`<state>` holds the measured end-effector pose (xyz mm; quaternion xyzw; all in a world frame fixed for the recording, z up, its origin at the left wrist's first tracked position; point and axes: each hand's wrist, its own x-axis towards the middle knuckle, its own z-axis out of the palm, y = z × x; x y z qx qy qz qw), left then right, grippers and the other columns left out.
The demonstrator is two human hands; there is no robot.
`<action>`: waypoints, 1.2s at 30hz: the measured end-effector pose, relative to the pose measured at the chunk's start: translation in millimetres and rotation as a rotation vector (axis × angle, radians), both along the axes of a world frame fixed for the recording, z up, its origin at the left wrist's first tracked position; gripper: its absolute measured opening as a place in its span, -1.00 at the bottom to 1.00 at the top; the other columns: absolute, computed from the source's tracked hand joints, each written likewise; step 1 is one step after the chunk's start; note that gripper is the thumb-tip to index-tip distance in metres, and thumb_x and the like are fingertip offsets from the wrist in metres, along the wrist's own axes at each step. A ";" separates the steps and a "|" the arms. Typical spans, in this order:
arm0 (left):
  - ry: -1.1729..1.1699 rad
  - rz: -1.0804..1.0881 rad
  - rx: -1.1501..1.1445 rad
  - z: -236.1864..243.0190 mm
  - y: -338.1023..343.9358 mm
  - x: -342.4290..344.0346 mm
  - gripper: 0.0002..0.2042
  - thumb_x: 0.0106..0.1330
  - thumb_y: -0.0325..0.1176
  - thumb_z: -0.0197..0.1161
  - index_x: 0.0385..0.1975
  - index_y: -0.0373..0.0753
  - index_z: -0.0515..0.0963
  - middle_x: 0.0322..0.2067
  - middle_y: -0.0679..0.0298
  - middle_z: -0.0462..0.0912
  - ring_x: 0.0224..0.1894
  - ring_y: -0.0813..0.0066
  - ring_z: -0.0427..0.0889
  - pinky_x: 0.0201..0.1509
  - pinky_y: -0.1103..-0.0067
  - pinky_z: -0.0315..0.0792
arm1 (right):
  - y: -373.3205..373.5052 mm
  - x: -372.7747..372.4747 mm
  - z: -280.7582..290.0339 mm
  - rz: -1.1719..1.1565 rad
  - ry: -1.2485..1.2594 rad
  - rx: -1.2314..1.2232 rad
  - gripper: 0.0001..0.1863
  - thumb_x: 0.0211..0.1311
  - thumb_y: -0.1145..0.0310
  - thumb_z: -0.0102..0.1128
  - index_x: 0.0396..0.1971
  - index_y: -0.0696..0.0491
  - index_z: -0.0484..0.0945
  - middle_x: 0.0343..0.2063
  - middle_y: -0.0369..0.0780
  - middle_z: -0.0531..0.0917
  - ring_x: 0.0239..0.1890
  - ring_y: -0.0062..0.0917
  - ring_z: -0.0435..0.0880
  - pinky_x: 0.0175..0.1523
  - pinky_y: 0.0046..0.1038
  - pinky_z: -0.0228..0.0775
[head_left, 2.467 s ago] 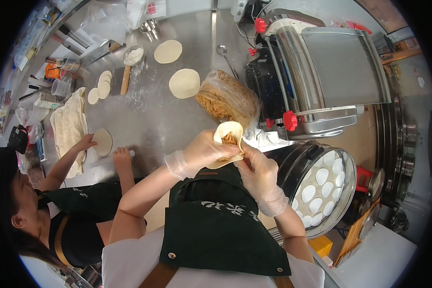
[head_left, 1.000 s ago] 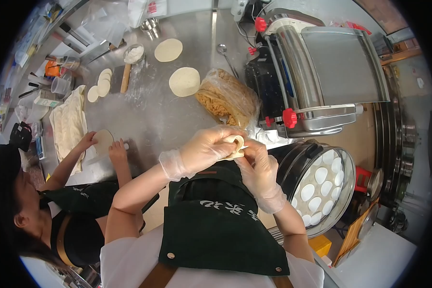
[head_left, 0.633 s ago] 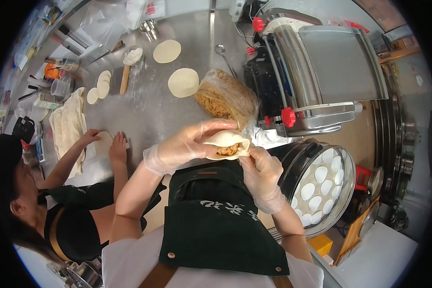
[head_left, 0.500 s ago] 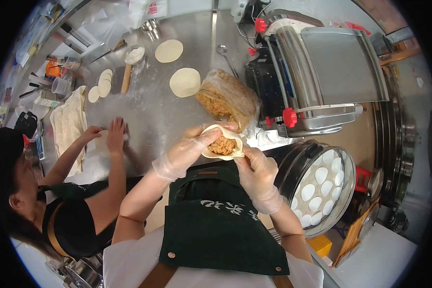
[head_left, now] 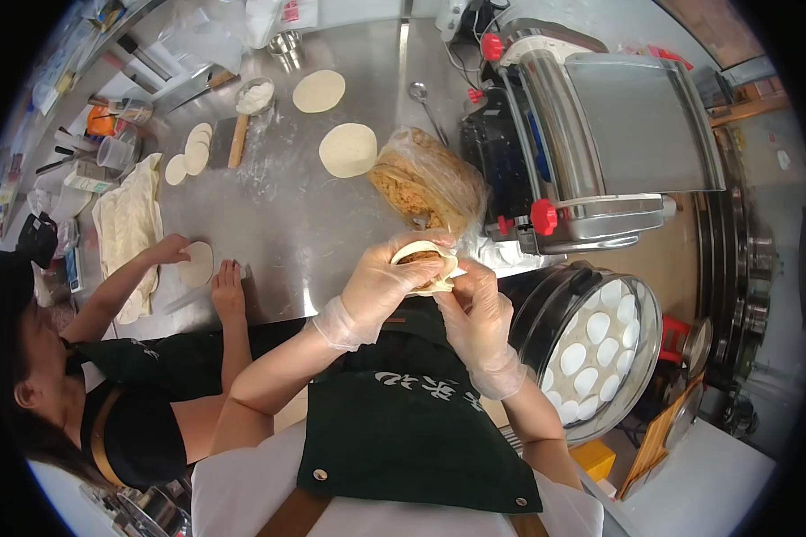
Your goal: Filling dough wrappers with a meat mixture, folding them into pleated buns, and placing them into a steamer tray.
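In front of my apron I hold a round dough wrapper point(head_left: 418, 257) with brown minced filling, its edge gathered into folds on the right side. My left hand point(head_left: 373, 282), in a clear plastic glove, cups it from the left, with the thumb laid over the filling. The gloved fingers of my right hand point(head_left: 480, 313) pinch the folded rim. Just beyond my hands lies an open clear plastic bag point(head_left: 428, 179) of the same brown filling. Two flat dough rounds, a nearer one point(head_left: 348, 150) and a farther one point(head_left: 319, 91), lie on the steel table point(head_left: 278, 197).
At the left, a co-worker's hands point(head_left: 228, 286) are beside a dough round point(head_left: 196, 264). A long dough slab point(head_left: 127, 237), rolling pin point(head_left: 238, 140) and flour bowl point(head_left: 255, 96) lie beyond. A spoon point(head_left: 428, 112), dough-rolling machine point(head_left: 631, 125) and steamer point(head_left: 539, 300) holding white discs point(head_left: 573, 358) stand right.
My left hand has shifted slightly right and its thumb now covers much of the filling; the wrapper's opening is smaller. The co-worker's right hand has moved nearer the table edge, off the dough round.
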<state>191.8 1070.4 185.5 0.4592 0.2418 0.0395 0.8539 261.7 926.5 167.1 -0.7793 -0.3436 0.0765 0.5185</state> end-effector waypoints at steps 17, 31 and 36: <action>0.061 -0.239 0.098 -0.7 7.7 8.3 -0.67 0.30 -0.50 0.20 0.06 -0.38 0.48 0.05 0.20 0.55 0.08 0.52 0.49 0.23 0.55 0.34 | -6.9 -5.0 6.8 -0.013 -0.125 -0.006 -0.70 -0.01 0.61 0.38 -0.24 0.13 0.54 -0.63 -0.15 0.60 -0.68 -0.39 0.60 -0.57 -0.52 0.36; -0.210 -0.328 0.437 -12.6 10.6 9.7 -0.73 0.38 -0.52 0.07 0.05 -0.31 0.48 0.13 0.12 0.50 0.22 0.31 0.44 0.26 0.48 0.33 | -11.3 -2.9 -6.3 -0.021 -0.111 0.080 -0.64 -0.02 0.59 0.36 -0.16 0.15 0.52 -0.63 -0.17 0.58 -0.66 -0.35 0.61 -0.57 -0.43 0.42; -0.234 -0.356 0.600 -12.9 14.1 7.6 -0.68 0.34 -0.56 0.09 0.09 -0.34 0.45 0.13 0.10 0.49 0.17 0.31 0.48 0.23 0.48 0.37 | -10.0 2.7 9.9 0.075 -0.369 -0.082 -0.73 -0.03 0.62 0.35 -0.28 0.17 0.53 -0.61 -0.14 0.61 -0.64 -0.36 0.63 -0.55 -0.46 0.43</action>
